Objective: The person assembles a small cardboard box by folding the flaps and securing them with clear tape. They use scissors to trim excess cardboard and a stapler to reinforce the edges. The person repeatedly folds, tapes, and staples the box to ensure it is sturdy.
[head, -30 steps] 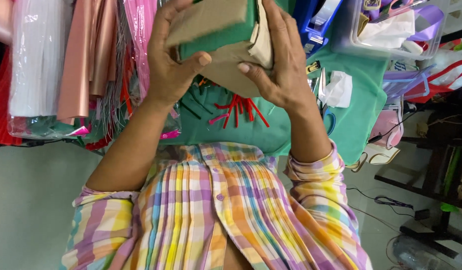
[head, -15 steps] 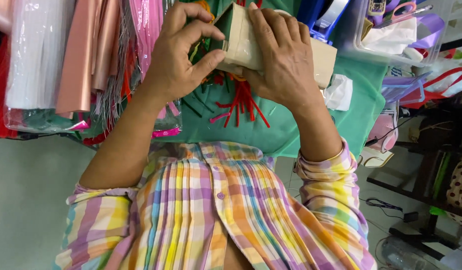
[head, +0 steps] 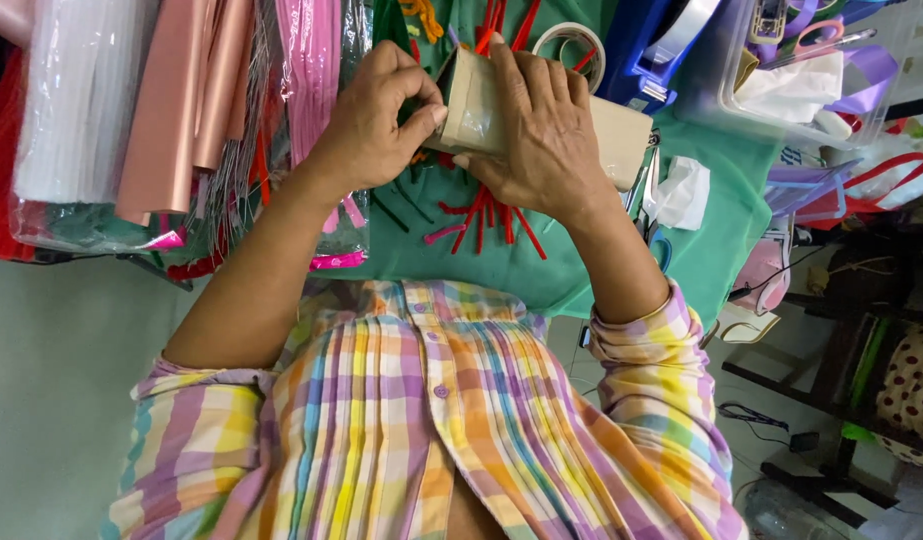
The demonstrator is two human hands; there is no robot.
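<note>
Both hands have lowered and turned the tan cardboard box [head: 541, 115], so its taped end now faces the left hand [head: 376, 125], whose fingers pinch that end. The right hand [head: 541, 135] wraps closed over the smooth, flat box above the green cloth [head: 481, 265]. Beyond lie thin red strips [head: 486, 215], a tape roll [head: 571, 45] and a clear plastic bin [head: 726, 95].

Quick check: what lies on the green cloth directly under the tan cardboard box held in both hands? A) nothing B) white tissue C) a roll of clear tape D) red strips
D: a fan of red strips shows on the green cloth just under the tan cardboard box gripped by the left hand and right hand.
</note>
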